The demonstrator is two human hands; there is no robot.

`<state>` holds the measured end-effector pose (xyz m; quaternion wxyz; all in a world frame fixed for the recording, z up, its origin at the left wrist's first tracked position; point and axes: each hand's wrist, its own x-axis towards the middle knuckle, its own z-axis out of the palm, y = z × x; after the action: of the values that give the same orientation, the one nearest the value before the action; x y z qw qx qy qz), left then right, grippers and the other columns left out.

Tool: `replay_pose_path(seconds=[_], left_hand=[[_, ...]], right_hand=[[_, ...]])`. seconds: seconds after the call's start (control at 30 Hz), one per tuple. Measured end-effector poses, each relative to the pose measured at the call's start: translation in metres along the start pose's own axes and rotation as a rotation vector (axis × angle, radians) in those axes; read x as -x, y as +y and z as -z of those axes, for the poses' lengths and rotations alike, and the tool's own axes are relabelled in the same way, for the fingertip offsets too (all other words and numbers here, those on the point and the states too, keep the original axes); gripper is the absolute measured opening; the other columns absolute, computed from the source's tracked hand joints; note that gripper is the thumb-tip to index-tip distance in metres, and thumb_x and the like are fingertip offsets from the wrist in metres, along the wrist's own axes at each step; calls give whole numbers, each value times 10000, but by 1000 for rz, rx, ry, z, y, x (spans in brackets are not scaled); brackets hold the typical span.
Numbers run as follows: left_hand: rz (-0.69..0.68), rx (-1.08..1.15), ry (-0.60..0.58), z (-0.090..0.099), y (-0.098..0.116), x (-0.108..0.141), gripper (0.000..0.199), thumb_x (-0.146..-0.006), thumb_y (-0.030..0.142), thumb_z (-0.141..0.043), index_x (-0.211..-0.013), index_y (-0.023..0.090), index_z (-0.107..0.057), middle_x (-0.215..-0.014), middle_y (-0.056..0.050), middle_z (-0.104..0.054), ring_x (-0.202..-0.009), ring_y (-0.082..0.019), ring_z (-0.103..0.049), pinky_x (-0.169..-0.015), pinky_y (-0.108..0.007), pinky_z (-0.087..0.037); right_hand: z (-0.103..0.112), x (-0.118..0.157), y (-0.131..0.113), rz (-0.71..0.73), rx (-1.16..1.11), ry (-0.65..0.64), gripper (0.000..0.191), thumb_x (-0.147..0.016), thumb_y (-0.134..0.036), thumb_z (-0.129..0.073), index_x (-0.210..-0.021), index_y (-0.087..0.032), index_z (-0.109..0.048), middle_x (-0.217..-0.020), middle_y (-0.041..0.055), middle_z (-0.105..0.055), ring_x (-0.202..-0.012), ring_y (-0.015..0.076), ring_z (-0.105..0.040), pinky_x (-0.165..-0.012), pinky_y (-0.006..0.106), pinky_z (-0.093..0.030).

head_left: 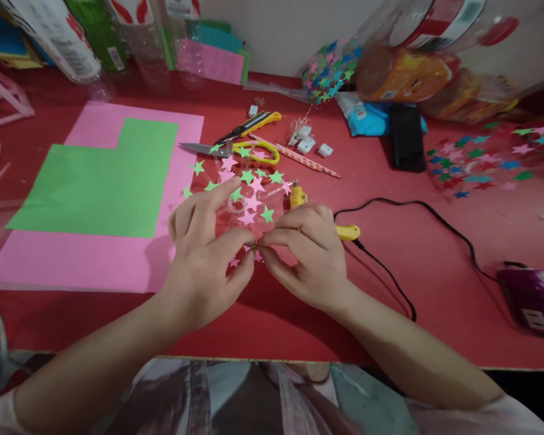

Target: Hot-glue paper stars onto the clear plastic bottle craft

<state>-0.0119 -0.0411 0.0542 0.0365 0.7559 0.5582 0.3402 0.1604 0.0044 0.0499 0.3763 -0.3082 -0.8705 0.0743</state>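
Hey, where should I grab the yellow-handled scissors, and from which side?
Probably grip the scissors by the yellow handle, coming from above on the right with the right hand. The blades point left, their tips over the pink paper, so the handle is the safer end. Mind the utility knife just beyond.

Item (254, 246) between fingers (236, 241), indistinct

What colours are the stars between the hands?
The stars are pink and green, in the head view.
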Motion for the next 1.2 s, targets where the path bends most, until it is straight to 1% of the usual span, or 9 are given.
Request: replay_pose_path(seconds=[0.23,0.37,0.6,0.73,0.83,0.97,1.03,1.2], left_hand=[[-5,9,14,-1,-1,0,79,-782,158,-613,-798,235,-624,-1413,-13,-463,-1261,-316,-453,-1042,-564,-371],[-6,0,21,-1,-1,0,77,-787,165,-610,-804,237,-631,-1439,-14,-447,-1257,-319,-460,-1034,-568,-384],[24,21,-3,-1,-1,0,107,-801,181,-595,-770,272,-643,-1466,28,-415,-1284,-332,-448,-1056,-611,-358],[12,-1,3,0,-2,-1,95,-793,183,-605,-767,268,-640,-1477,29,-400,-1307,-331,-431,-1073,-614,-364],[-14,-8,27,0,-1,-2,105,-787,170,-601,-753,264,-633,-1486,55,-387,-1344,-325,-394,-1116,-601,-341],[-16,-5,63,-2,0,-3,131,-806,173,-558,-715,251,-612,-1491,94,-364,-1398,-303,-325,-1171,-583,-277],[-24,-4,65,-3,0,-3,114,-806,188,-571,-711,239,-607,-1502,81,-346,-1405,-305,-316,-1181,-575,-258],[-43,-25,19,-3,-3,-2,60,-788,175,-641,-756,216,-610,-1538,3,-319,-1407,-346,-298,-1164,-624,-229]], right_hand=[[-1,0,-1,-10,-20,-3,61,-829,-162,-619,-831,-223,-615,-784,-11,-554,-771,140,-491,-738,333,-379],[-1,0,-1,-10,-24,0,59,-832,-163,-618,-833,-222,-614,-788,-10,-556,-777,142,-490,-732,332,-379],[1,0,-2,-27,-24,-20,68,-838,-166,-609,-826,-232,-621,-791,-10,-560,-786,149,-501,-740,339,-384],[-1,0,-1,-11,-19,-10,57,-831,-166,-618,-836,-222,-616,-797,-5,-565,-777,148,-496,-736,336,-383],[-2,0,0,8,-16,7,57,-825,-163,-626,-839,-215,-609,-793,-1,-569,-776,147,-492,-730,328,-383],[-1,-1,-1,7,-11,4,67,-825,-156,-619,-828,-222,-610,-786,-5,-562,-773,147,-491,-738,327,-384],[0,-1,-2,0,-11,-9,73,-830,-155,-606,-818,-227,-613,-787,-4,-563,-779,151,-495,-739,331,-384],[3,0,-3,-7,-29,-17,67,-820,-168,-611,-845,-226,-631,-811,0,-575,-793,159,-518,-749,353,-396]])
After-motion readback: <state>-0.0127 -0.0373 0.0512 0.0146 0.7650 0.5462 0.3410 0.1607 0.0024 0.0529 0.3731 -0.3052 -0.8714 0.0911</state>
